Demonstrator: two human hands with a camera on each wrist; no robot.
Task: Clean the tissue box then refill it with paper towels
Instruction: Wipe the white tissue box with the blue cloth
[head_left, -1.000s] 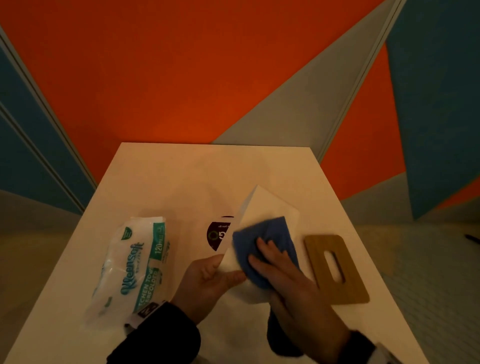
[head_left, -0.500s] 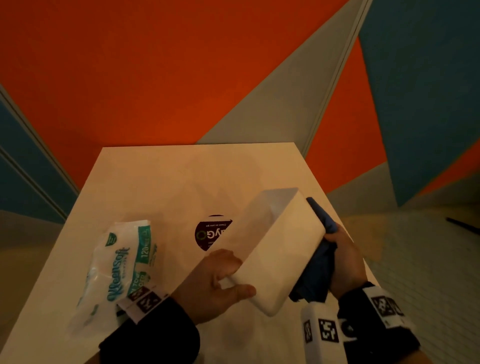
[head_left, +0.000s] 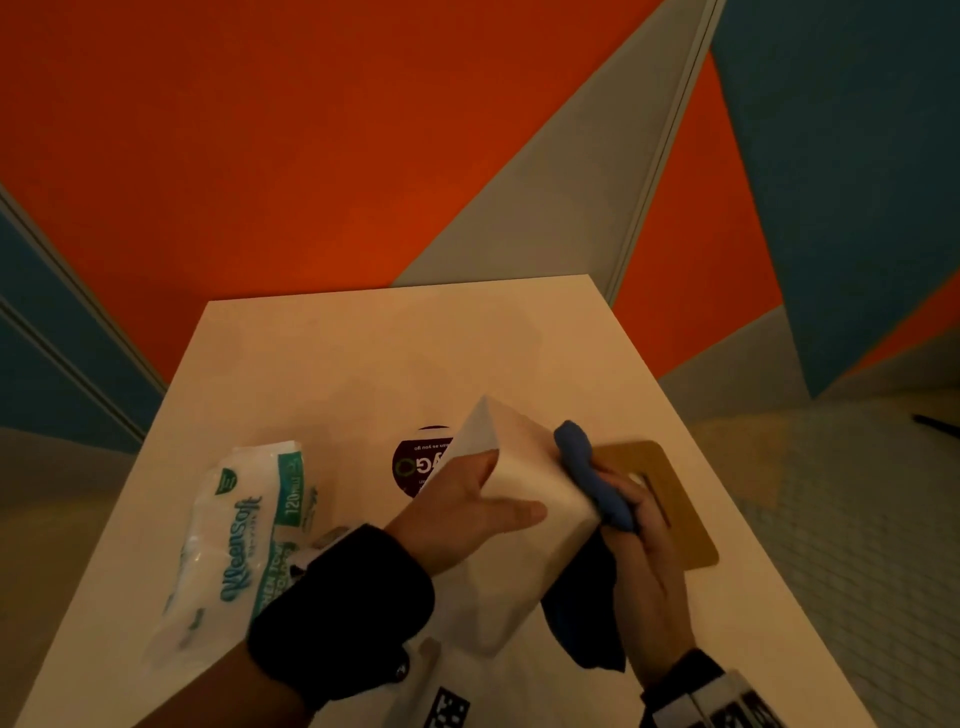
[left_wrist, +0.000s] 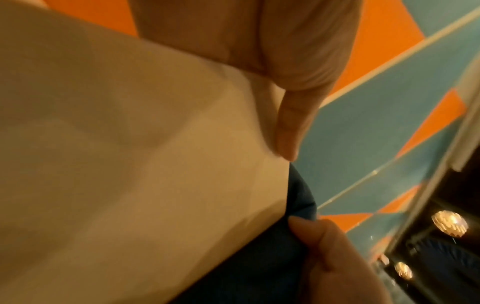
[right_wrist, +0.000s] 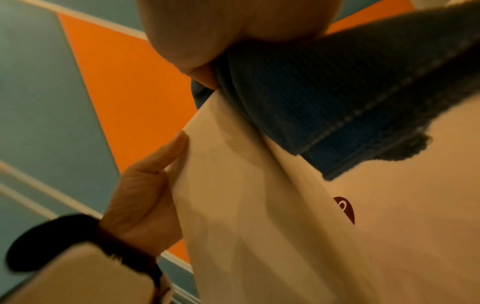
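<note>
At the table's (head_left: 322, 364) left lay the wrapped pack of paper towels (head_left: 239, 530), unopened as far as could be seen. Just right of it the left hand (head_left: 462, 509) clamped the white tissue box (head_left: 524, 493) – thumb across its upper face, fingers behind – holding it tilted above the table, long axis running from near the person up and away to the left. The right hand (head_left: 644, 540) gripped the blue cloth (head_left: 592, 478) against the box's right side. To wipe well, I judged, strokes should follow that long side while the left hand braces firmly. Farthest right lay the wooden lid (head_left: 670, 499), flat – refilling remained undone.
</note>
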